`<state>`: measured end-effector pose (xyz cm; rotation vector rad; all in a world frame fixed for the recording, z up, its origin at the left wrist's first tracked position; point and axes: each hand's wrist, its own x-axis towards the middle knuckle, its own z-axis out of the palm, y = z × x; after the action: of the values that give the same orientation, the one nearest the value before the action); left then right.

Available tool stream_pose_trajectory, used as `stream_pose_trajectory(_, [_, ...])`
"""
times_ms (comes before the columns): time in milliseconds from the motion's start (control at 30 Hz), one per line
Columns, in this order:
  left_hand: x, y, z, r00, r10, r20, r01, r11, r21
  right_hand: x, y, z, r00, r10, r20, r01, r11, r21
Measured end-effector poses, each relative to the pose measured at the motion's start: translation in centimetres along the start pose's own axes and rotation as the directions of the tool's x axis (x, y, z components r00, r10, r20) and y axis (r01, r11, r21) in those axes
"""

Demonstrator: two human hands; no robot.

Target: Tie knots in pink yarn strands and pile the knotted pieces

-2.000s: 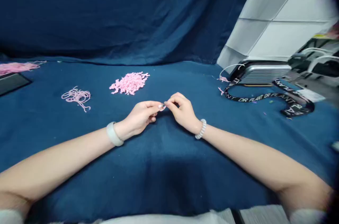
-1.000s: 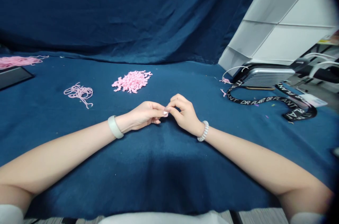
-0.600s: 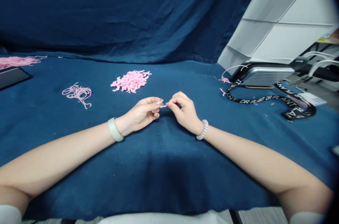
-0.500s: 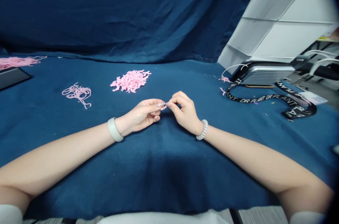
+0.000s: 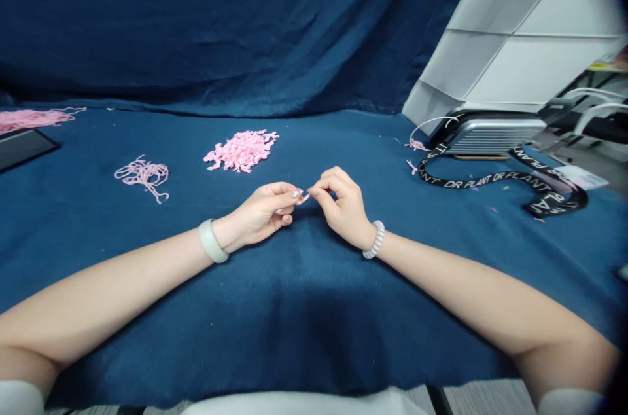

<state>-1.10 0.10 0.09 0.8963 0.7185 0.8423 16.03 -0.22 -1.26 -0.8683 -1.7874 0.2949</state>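
Observation:
My left hand (image 5: 262,213) and my right hand (image 5: 341,207) meet fingertip to fingertip over the blue cloth (image 5: 304,310), a little above it. Between them both pinch a tiny pink piece of string (image 5: 303,198), mostly hidden by the fingers. Both hands have their fingers curled closed. A pale band sits on my left wrist, a beaded bracelet on my right. A heap of small pink pieces (image 5: 241,150) lies beyond my left hand.
A loose tangle of pink string (image 5: 142,175) lies at the left. More pink string (image 5: 29,119) rests beside a dark tray (image 5: 19,148) at the far left. A black printed lanyard (image 5: 495,180) and a silver ribbed case (image 5: 490,135) sit at the right.
My fingertips have shifted slightly against each other around the pink piece; the hands stay in the same spot. The camera view moved a little.

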Motion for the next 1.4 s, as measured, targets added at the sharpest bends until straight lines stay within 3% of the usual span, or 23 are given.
stream_pose_trajectory(200, [-0.1, 0.0, -0.1, 0.992, -0.118, 0.048, 0.109, 0.981, 0.162, -0.2, -0.2, -0.1, 0.996, -0.073, 0.046, 0.074, 0.997, -0.016])
stream_pose_trajectory(600, [0.0, -0.2, -0.1, 0.987, -0.157, 0.031, 0.144, 0.955, 0.26, -0.2, -0.1, -0.1, 0.979, -0.061, 0.195, 0.043, 0.995, 0.092])
stream_pose_trajectory(700, [0.0, -0.4, -0.2, 0.987, -0.154, 0.034, 0.138, 0.95, 0.281, -0.1, 0.0, -0.1, 0.965, -0.03, 0.259, -0.006, 0.991, 0.136])
stream_pose_trajectory(800, [0.0, -0.6, -0.2, 0.991, -0.136, 0.003, 0.13, 0.953, 0.275, 0.0, 0.2, 0.0, 0.951, 0.113, 0.289, -0.169, 0.969, 0.177])
stream_pose_trajectory(933, [-0.1, -0.6, 0.2, 0.995, -0.102, -0.011, 0.101, 0.96, 0.262, 0.2, 0.7, 0.2, 0.877, 0.318, 0.361, -0.422, 0.869, 0.258])
stream_pose_trajectory(1067, [-0.2, -0.8, 0.1, 0.998, -0.048, 0.028, 0.041, 0.977, 0.209, 0.4, 0.7, 0.0, 0.788, 0.381, 0.484, -0.521, 0.831, 0.194])
stream_pose_trajectory(1267, [-0.2, -1.3, -0.2, 0.997, 0.055, 0.058, -0.069, 0.958, 0.277, 0.9, -0.1, -0.4, 0.702, 0.281, 0.654, -0.51, 0.839, 0.188])
stream_pose_trajectory(1400, [-0.3, -1.5, -0.4, 0.994, 0.078, 0.078, -0.099, 0.947, 0.307, 1.1, -0.3, -0.6, 0.665, 0.234, 0.709, -0.547, 0.8, 0.248])
